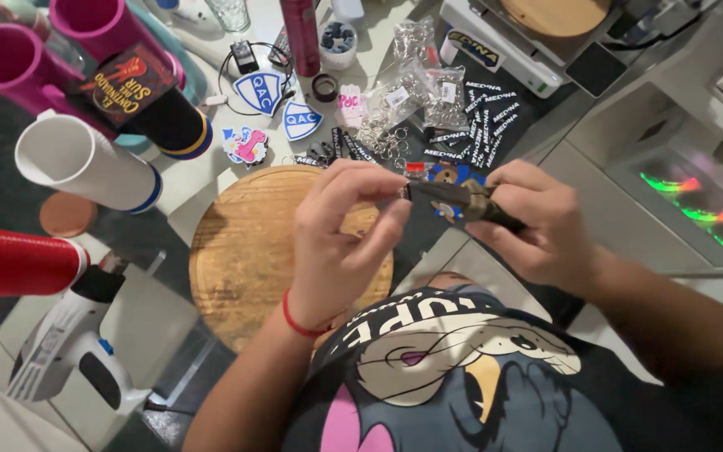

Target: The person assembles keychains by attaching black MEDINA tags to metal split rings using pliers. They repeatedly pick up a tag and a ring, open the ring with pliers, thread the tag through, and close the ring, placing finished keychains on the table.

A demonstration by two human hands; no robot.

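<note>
Pliers [462, 203], dark and slim, lie across the right hand [537, 222], whose grip is closed round the handles; the nose points toward the left hand [340, 238]. The left grip is pinched nearly shut, thumb and forefinger meeting at the plier tip on a small part too tiny to identify. Both grips are raised above the worktop [495, 268], just beyond the person's chest. Directly beneath the left grip sits a round wooden board [244, 251], bare where it shows. Just beyond the grips lie a heap of metal key rings [382, 134], clear plastic bags [428, 79] holding more small metal parts, a spread of narrow black printed tags [487, 117], and several shield-shaped and figure-shaped charms [274, 113]. Nothing stands between the grips and these items. Further out, on the left-hand side of the grips, stand pink tumblers [10, 59], a black printed tumbler [148, 96], a white tumbler [77, 159] and a red tumbler [14, 259], all lying tilted with open mouths; contents cannot be seen. A white heat gun [69, 343] lies nearer the person on that same side. A small white cup [338, 42] beyond the key rings holds dark pieces. A white machine [537, 38] with a wooden disc on top stands beyond the right grip.
</note>
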